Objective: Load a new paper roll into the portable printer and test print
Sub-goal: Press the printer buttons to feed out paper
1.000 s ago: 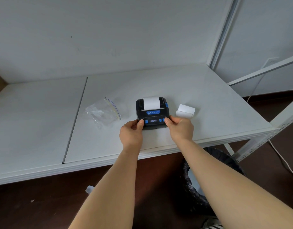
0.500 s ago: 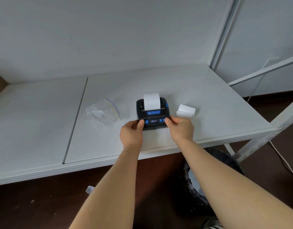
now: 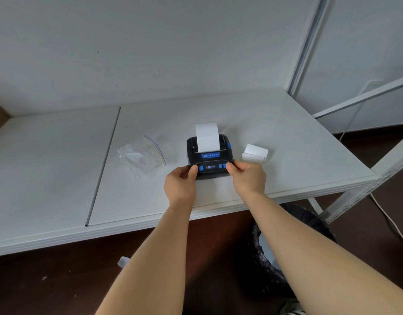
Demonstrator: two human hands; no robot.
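Observation:
A small black printer [image 3: 209, 159] with blue buttons and a lit display sits near the front edge of the white table [image 3: 287, 137]. A white paper strip [image 3: 207, 136] stands up out of its slot and curls back at the top. My left hand [image 3: 181, 183] grips the printer's front left corner, thumb beside a blue button. My right hand [image 3: 247, 177] grips the front right corner, thumb on the blue buttons there. A loose piece of white paper [image 3: 255, 153] lies just right of the printer.
An empty clear zip bag [image 3: 142, 156] lies left of the printer. A seam [image 3: 105, 164] divides the tabletop. Below the table's front edge stands a bin with a black liner [image 3: 275, 253]. A white metal frame [image 3: 359, 196] rises at the right, with a cable [image 3: 387, 219] on the floor.
The paper strip has fed further out of the printer and stands taller. Both hands have stayed on the printer's front corners.

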